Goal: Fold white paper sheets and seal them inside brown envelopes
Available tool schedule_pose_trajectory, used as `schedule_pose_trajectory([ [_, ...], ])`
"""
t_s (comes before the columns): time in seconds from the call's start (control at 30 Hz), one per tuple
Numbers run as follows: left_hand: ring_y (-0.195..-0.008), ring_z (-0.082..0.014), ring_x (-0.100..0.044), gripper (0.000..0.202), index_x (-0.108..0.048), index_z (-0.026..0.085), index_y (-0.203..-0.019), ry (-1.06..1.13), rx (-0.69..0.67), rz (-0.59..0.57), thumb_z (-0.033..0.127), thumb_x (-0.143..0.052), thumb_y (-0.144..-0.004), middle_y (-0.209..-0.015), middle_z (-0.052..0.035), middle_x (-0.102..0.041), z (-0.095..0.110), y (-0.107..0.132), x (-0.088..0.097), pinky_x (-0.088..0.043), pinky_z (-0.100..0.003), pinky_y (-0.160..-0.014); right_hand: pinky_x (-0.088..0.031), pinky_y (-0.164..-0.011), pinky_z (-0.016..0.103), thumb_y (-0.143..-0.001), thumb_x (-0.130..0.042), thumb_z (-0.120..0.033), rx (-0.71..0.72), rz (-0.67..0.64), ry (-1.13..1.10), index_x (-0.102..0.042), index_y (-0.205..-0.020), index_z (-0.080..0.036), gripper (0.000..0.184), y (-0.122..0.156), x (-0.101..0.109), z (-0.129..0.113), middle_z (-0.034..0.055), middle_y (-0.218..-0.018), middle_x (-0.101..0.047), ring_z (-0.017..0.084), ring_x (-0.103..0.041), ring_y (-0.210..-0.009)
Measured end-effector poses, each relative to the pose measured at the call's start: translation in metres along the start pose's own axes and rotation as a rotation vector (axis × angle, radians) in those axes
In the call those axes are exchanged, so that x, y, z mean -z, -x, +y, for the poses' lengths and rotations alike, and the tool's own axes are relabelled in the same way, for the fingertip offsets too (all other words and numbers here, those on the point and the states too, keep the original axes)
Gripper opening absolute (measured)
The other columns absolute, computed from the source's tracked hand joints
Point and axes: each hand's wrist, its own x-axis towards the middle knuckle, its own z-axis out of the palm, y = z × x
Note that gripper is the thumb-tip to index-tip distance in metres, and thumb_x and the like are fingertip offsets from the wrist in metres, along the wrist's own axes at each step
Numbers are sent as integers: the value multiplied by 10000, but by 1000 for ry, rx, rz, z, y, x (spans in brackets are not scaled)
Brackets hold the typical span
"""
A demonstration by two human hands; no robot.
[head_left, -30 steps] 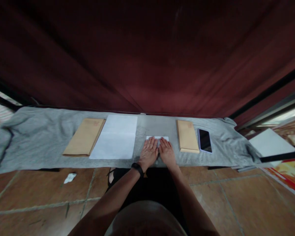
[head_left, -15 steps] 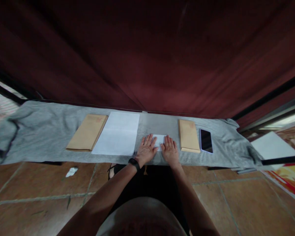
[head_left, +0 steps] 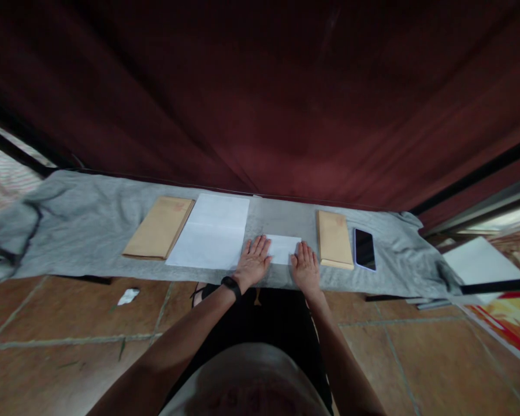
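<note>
A small folded sheet of white paper point(head_left: 282, 249) lies flat on the grey cloth in front of me. My left hand point(head_left: 253, 261) rests flat over its left end, fingers spread. At its right end my right hand point(head_left: 305, 266) lies flat, fingers stretched out, touching the edge. Left of my left hand is a stack of larger white paper point(head_left: 214, 231), with a faint crease across it. Beyond that sits a pile of brown envelopes point(head_left: 158, 228). Another pile of brown envelopes point(head_left: 335, 238) lies to the right of my right hand.
A phone point(head_left: 364, 249) with a dark screen lies right of the right-hand envelopes. Grey cloth point(head_left: 82, 219) covers the narrow table, and a dark red curtain point(head_left: 260, 115) hangs behind it. Crumpled white scrap point(head_left: 128, 296) lies on the tiled floor.
My hands have slid apart along the folded paper, the left one leftward and the right one rightward. More of the paper's middle now shows.
</note>
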Motion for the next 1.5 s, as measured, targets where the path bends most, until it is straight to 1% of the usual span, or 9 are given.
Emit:
schedule_pose_trajectory([
  [0.13,-1531,-267,-205,587,-340,146,-1550,-24,-2,-6,358,-360,-1003,-1635,-124,-290,0,-1,-2,-107,-509,-1246,-336,-1144,533,-1042,-323,-307,18,2,-17,-356,-1538,-83,545,-1,6,-12,196,-1560,-413,318,-383,-1440],
  [0.3,-1530,-273,-208,587,-346,128,-1546,-60,-5,-17,346,-363,-1001,-1633,-131,-295,1,-1,-1,-115,-508,-1247,-316,-1176,455,-1056,-341,-351,215,-106,-48,-406,-1526,-167,509,5,10,-42,120,-1578,-410,260,-384,-1449],
  [0.4,-1532,-268,-204,587,-339,139,-1550,-104,-11,-35,358,-358,-1006,-1640,-116,-282,2,-1,1,-131,-508,-1246,-295,-1185,462,-1056,-365,-372,244,-114,-29,-426,-1516,-175,503,13,9,-49,125,-1564,-430,262,-408,-1436],
  [0.73,-1530,-249,-214,581,-323,150,-1557,-204,-18,-19,397,-306,-1031,-1640,-90,-279,2,1,1,-158,-501,-1248,-304,-1175,468,-1058,-330,-428,190,-69,-9,-327,-1556,-109,591,30,12,-20,171,-1565,-411,273,-382,-1452],
  [0.93,-1525,-263,-229,560,-360,130,-1541,-201,-31,26,350,-325,-1028,-1631,-95,-298,1,4,3,-165,-496,-1253,-306,-1172,474,-1060,-322,-429,184,-41,-5,-326,-1552,-86,600,36,13,-12,178,-1553,-429,283,-383,-1448],
  [1.07,-1521,-240,-243,531,-388,121,-1521,-179,-148,71,307,-330,-1027,-1622,-95,-326,8,11,3,-171,-447,-1260,-302,-1174,477,-1060,-317,-429,182,-40,-5,-329,-1550,-80,601,37,12,-12,182,-1553,-428,286,-383,-1447],
  [1.2,-1520,-214,-244,527,-373,136,-1523,-132,-330,41,345,-327,-1041,-1623,-97,-324,22,24,-3,-207,-407,-1250,-295,-1178,477,-1060,-323,-427,185,-42,3,-353,-1536,-69,597,36,12,-12,192,-1556,-419,286,-375,-1451],
  [1.33,-1525,-230,-223,584,-338,104,-1532,-113,-323,25,425,-328,-1044,-1626,-139,-300,24,31,-6,-218,-417,-1247,-297,-1178,475,-1058,-337,-424,195,-40,5,-342,-1540,-68,600,36,13,-11,193,-1556,-420,285,-371,-1453],
  [1.5,-1526,-253,-214,687,-316,64,-1532,-121,-283,11,522,-374,-1023,-1610,-185,-313,8,35,0,-232,-438,-1245,-314,-1166,490,-1058,-347,-420,192,-10,7,-334,-1544,-69,599,39,11,-11,203,-1538,-442,289,-393,-1440],
])
